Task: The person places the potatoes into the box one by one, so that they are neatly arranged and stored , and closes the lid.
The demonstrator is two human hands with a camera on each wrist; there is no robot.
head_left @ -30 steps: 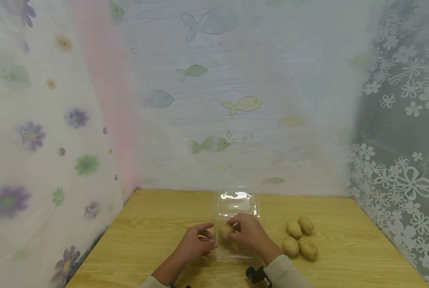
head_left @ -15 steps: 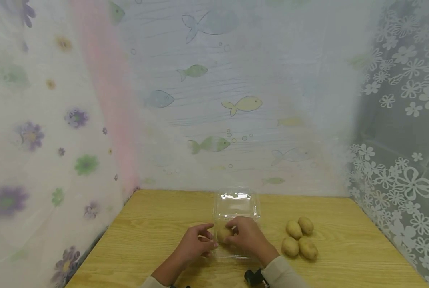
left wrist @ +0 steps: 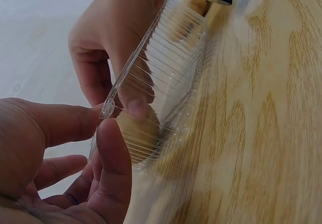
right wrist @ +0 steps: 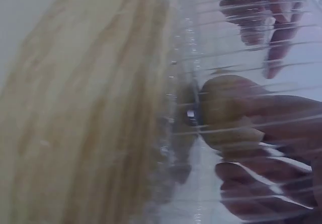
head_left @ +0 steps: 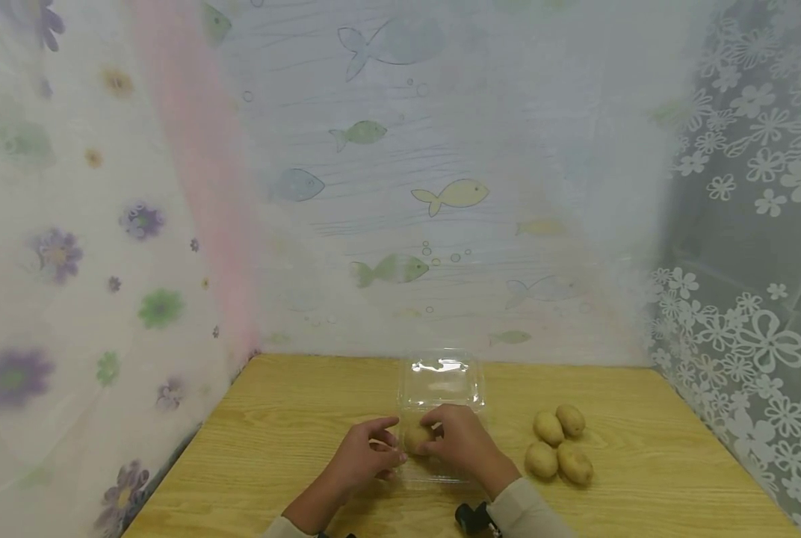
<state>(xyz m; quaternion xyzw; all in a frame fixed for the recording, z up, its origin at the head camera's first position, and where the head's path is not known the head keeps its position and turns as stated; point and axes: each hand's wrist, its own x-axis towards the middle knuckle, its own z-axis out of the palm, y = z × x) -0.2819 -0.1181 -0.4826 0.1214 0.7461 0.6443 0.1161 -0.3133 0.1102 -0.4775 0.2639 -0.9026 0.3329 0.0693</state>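
A clear plastic clamshell container (head_left: 441, 387) stands in the middle of the table, its lid folded back away from me. My left hand (head_left: 363, 457) is at the container's left side; in the left wrist view its thumb and forefinger pinch the rim by a corner of the ribbed wall (left wrist: 176, 58). Inside the base, my right hand (head_left: 466, 441) holds a potato (head_left: 415, 439) with its fingertips, low against the left side. Through the plastic, the right wrist view shows this potato (right wrist: 219, 114) near the container's bottom, thumb and fingers around it.
Several loose potatoes (head_left: 541, 460) lie grouped on the wooden table (head_left: 656, 448), right of the container. Near the right cuff is a small black device (head_left: 471, 517). A fish-patterned curtain (head_left: 441, 299) hangs behind the table, with flowered sheets at both sides.
The right hand and its potato have shifted slightly left and lower inside the container, then stayed almost still. The left hand and the loose potatoes have kept their places.
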